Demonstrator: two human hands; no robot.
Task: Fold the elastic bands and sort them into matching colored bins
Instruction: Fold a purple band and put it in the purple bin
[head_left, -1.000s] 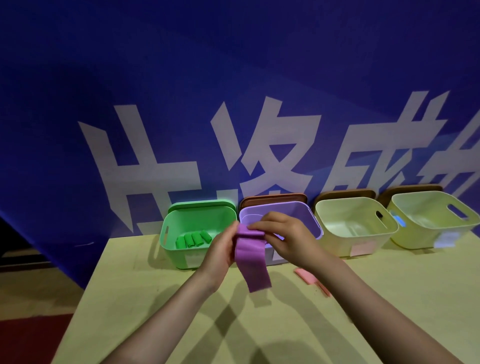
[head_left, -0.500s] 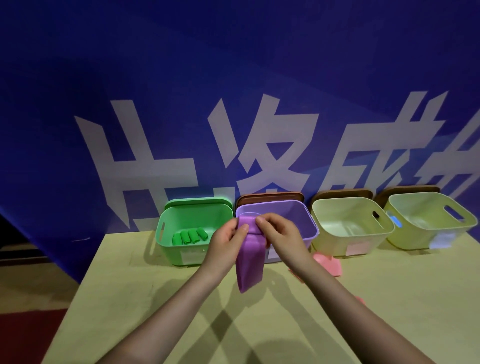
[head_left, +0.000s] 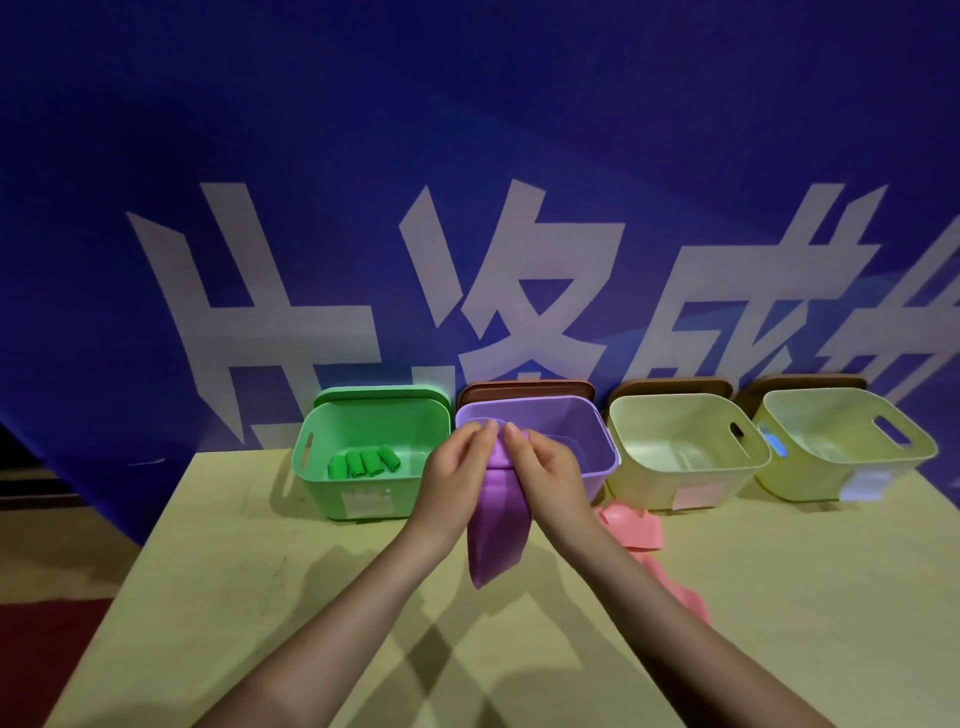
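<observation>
A purple elastic band (head_left: 497, 525) hangs between my two hands in front of the purple bin (head_left: 587, 436). My left hand (head_left: 453, 478) pinches its top edge from the left, and my right hand (head_left: 545, 475) pinches it from the right. The band's loose end dangles just above the table. Several rolled green bands (head_left: 363, 462) lie inside the green bin (head_left: 332, 488) at the left. A pink band (head_left: 631, 530) lies on the table to the right of my right forearm.
Two pale yellow-green bins (head_left: 691, 493) (head_left: 841, 467) stand to the right of the purple one; the far one holds something blue (head_left: 774, 446). Brown lids lean behind the bins against a blue banner (head_left: 467, 156). The table (head_left: 260, 597) ends at the left.
Both hands have shifted slightly along the purple band's top edge, gathering it; the hanging part now looks shorter and narrower. More of the pink band shows beside my right arm.
</observation>
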